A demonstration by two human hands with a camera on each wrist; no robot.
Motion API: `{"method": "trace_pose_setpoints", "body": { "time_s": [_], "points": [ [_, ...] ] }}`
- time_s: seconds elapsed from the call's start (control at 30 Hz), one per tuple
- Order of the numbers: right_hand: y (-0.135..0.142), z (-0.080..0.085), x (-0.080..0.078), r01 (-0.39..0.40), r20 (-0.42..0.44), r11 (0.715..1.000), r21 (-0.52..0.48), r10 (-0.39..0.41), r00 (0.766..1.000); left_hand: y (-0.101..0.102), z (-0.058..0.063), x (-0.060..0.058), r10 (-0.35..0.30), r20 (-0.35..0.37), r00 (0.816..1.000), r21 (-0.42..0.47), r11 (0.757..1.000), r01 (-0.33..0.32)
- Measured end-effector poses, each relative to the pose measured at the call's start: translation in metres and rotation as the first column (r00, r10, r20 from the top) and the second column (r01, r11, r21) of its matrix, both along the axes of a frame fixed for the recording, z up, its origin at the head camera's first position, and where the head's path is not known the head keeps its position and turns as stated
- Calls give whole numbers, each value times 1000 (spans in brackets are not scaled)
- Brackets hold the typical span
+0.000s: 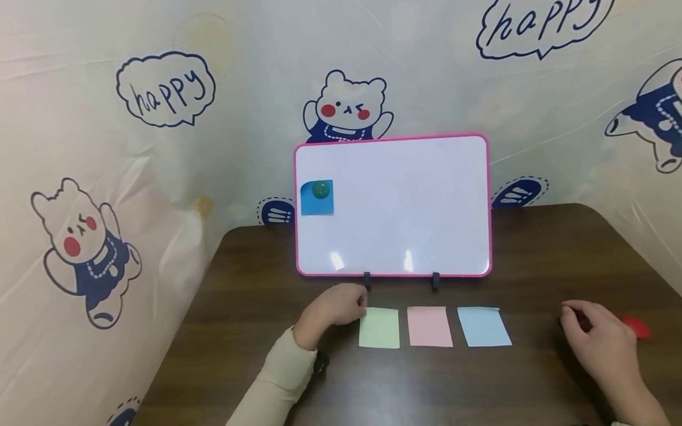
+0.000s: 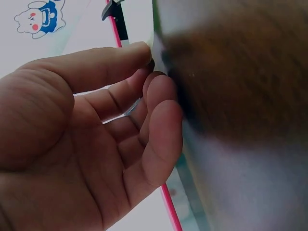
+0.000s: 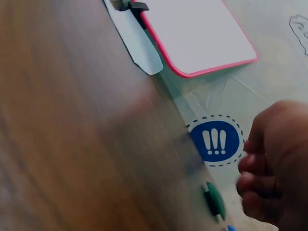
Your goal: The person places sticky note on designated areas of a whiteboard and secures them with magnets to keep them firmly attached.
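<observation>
My left hand [image 1: 338, 305] pinches the upper left corner of a pale green sticky note [image 1: 379, 328] on the table. Close up in the left wrist view, thumb and forefinger of the left hand [image 2: 106, 125] meet at a pale sheet's edge [image 2: 139, 24]. A pink sticky note [image 1: 429, 326] and a light blue one [image 1: 484, 327] lie beside it in a row. Over the table's right side hovers my right hand [image 1: 604, 343], fingers loosely curled with nothing visible in them. Partly behind it sits a red round magnet [image 1: 637, 327]; a green magnet [image 3: 215, 201] shows in the right wrist view.
A pink-framed whiteboard [image 1: 394, 225] stands at the back on black feet [image 1: 436, 281]. On its left side a green magnet [image 1: 321, 189] holds a blue sticky note [image 1: 317, 206]. Behind the brown table [image 1: 256, 266] hangs a cartoon-printed cloth [image 1: 256, 106].
</observation>
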State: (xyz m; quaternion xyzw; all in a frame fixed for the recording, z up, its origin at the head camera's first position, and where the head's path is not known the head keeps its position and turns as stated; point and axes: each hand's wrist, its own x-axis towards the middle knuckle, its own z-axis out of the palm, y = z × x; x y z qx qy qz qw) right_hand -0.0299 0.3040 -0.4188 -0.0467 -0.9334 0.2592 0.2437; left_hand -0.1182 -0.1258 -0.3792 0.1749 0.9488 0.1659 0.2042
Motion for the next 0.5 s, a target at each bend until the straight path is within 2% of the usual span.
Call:
{"method": "trace_pose_setpoints", "body": {
  "time_s": [0.07,0.13,0.3,0.4,0.5],
  "points": [
    [2,-2,1,21,59,999,46,-23,998,-1,1,-1,5,-2,1000,14,1000,-5],
    [5,-2,1,42,168,996,85,-56,984,-3,1,-2,7,3,1000,32,999,-7],
    [12,0,0,46,390,994,102,-82,917,-8,2,-6,9,4,1000,78,997,-9],
    [13,-2,-1,38,448,995,97,-78,891,-10,3,-9,18,11,1000,101,995,-19],
    [13,-5,-1,20,466,995,94,-61,883,-12,5,-10,15,15,1000,124,992,-17]
  ]
}}
